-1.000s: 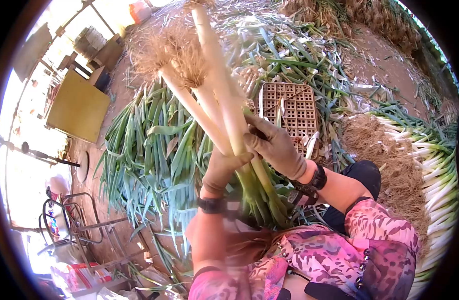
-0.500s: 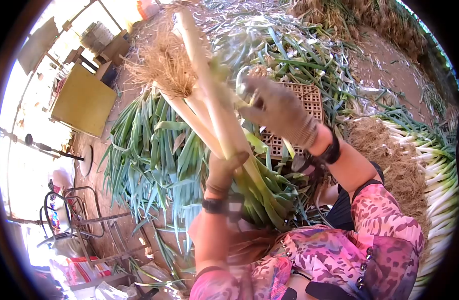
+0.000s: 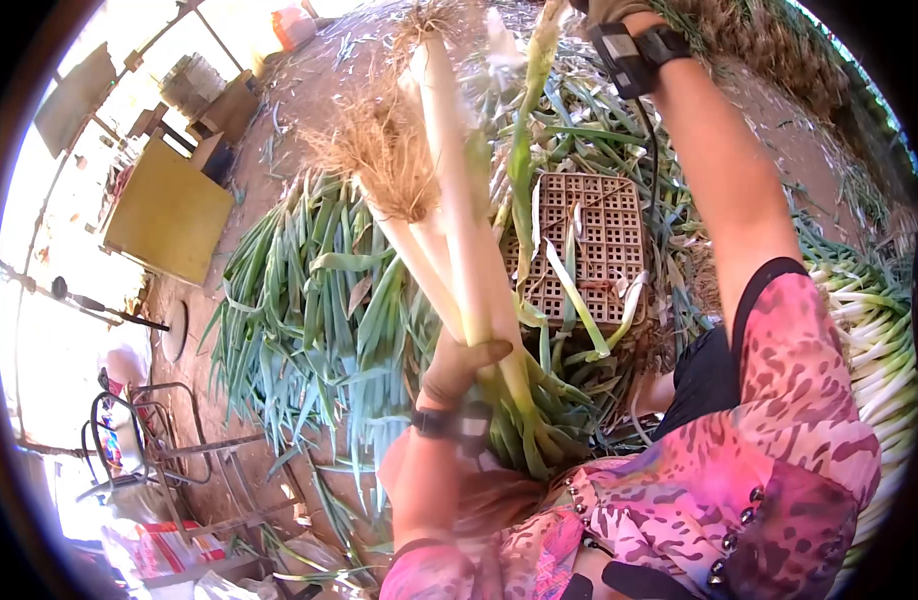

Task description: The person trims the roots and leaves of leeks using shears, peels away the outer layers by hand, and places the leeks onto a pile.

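Note:
My left hand (image 3: 457,368), in a glove, is closed around a few thick leeks (image 3: 447,185), their white stalks upright and their shaggy roots (image 3: 379,150) at the top. Their green leaves hang below the hand toward my lap. My right hand (image 3: 619,8), also gloved, is stretched far forward at the top edge, with its fingers mostly cut off by the frame. A long, pale-green leek leaf (image 3: 524,150) runs up to those fingers and hangs beside the held stalks.
A brown plastic crate (image 3: 594,250) with loose leaf strips stands ahead. Piled leeks (image 3: 289,270) lie left, and a row of cleaned white stalks (image 3: 884,390) lies right. Leaf scraps cover the ground beyond. A metal chair frame (image 3: 144,430) and yellow box (image 3: 169,205) stand left.
My right hand has moved from beside the stalks forward to the top edge, drawing out a leaf and uncovering the crate. The held leeks have shifted slightly right.

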The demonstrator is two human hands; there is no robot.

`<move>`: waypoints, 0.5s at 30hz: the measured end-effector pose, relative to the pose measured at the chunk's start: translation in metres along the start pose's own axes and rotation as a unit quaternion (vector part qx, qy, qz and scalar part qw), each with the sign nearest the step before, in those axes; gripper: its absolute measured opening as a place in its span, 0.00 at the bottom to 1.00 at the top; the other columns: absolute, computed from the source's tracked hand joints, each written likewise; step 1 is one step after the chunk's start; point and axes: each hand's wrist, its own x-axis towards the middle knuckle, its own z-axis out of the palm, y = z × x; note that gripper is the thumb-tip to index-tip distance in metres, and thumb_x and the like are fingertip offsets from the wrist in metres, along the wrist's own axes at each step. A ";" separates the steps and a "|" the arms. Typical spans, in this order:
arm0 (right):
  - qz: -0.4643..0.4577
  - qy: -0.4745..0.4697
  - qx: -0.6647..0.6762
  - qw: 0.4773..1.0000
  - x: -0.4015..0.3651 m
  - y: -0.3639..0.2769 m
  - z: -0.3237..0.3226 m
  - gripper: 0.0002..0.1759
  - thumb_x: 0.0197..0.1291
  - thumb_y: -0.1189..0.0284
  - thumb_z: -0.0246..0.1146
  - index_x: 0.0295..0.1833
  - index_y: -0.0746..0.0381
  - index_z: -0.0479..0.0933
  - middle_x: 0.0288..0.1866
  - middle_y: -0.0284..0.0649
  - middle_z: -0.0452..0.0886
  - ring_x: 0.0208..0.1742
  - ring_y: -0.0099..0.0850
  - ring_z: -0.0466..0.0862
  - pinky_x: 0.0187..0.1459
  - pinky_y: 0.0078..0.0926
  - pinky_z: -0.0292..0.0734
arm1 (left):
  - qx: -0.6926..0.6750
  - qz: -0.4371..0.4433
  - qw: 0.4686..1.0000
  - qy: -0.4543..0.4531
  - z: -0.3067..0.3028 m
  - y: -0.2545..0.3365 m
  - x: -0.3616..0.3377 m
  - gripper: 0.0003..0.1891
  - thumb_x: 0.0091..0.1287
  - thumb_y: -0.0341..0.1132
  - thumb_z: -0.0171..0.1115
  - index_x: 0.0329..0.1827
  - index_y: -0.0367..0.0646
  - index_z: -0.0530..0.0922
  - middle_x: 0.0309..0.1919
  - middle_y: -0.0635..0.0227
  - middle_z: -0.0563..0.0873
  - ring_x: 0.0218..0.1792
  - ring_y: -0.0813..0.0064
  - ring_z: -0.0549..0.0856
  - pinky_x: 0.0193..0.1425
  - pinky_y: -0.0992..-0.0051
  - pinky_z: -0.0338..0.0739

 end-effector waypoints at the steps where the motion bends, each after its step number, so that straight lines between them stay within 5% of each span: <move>1: 0.002 -0.017 0.020 1.000 -0.007 -0.002 -0.006 0.21 0.65 0.65 0.68 0.60 0.60 0.78 0.43 0.40 0.87 0.38 0.28 0.86 0.43 0.25 0.85 | -0.018 -0.019 1.000 -0.006 0.001 0.004 0.001 0.28 0.54 0.33 0.70 0.59 0.35 0.77 0.45 0.58 0.87 0.46 0.62 0.88 0.54 0.65 0.84; 7: -0.089 -0.217 0.275 0.933 -0.089 -0.070 0.019 0.15 0.67 0.64 0.68 0.55 0.58 0.80 0.40 0.38 0.87 0.34 0.24 0.86 0.37 0.21 0.86 | -0.077 -0.088 0.993 -0.024 0.002 0.018 0.001 0.30 0.51 0.36 0.72 0.60 0.34 0.77 0.44 0.58 0.86 0.45 0.62 0.88 0.53 0.65 0.85; 10: -0.236 -0.153 0.180 0.943 -0.108 -0.084 0.042 0.13 0.67 0.65 0.68 0.53 0.57 0.80 0.37 0.37 0.87 0.32 0.23 0.87 0.33 0.21 0.87 | -0.033 -0.079 0.996 -0.021 -0.003 0.003 0.004 0.32 0.51 0.37 0.72 0.60 0.34 0.76 0.44 0.58 0.86 0.45 0.62 0.87 0.53 0.64 0.85; 11: -0.293 -0.103 0.113 0.944 -0.110 -0.085 0.049 0.13 0.65 0.66 0.69 0.53 0.56 0.80 0.35 0.37 0.87 0.32 0.23 0.87 0.32 0.21 0.86 | -0.084 -0.085 0.992 -0.035 -0.003 0.003 0.003 0.30 0.51 0.27 0.69 0.62 0.37 0.76 0.46 0.62 0.85 0.46 0.67 0.86 0.51 0.70 0.83; 15: -0.229 0.017 -0.058 0.972 -0.109 -0.075 0.058 0.12 0.64 0.69 0.70 0.52 0.55 0.82 0.34 0.40 0.88 0.31 0.24 0.88 0.30 0.24 0.86 | -0.096 -0.098 0.989 -0.048 0.000 0.006 0.004 0.31 0.51 0.27 0.70 0.62 0.37 0.76 0.45 0.63 0.85 0.46 0.68 0.85 0.51 0.69 0.83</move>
